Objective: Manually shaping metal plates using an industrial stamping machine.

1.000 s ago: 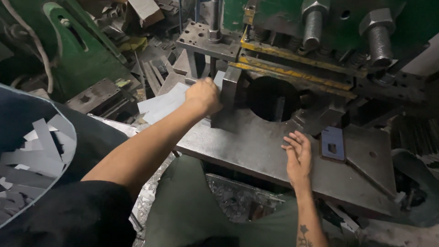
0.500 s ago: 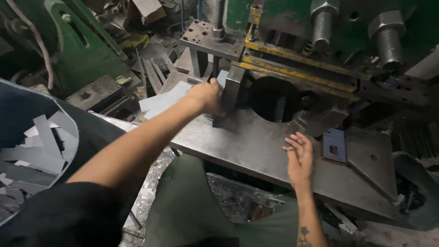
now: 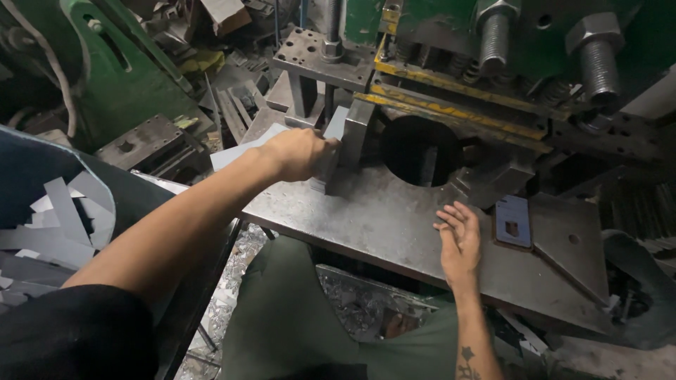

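Note:
My left hand reaches across a steel press table and grips a thin grey metal strip, pressing it against the upright steel block at the left of the die's round opening. The strip's lower end is hidden behind my fingers. My right hand rests flat and open on the table near its front edge, holding nothing, just left of a small punched metal piece.
A green press frame with large bolts hangs over the die. Grey metal strips fill a dark bin at the left. Scrap and steel blocks lie behind the table. Metal offcuts cover the floor between my legs.
My left hand has pushed the strip a little further right toward the die block. My right hand has stayed resting on the table.

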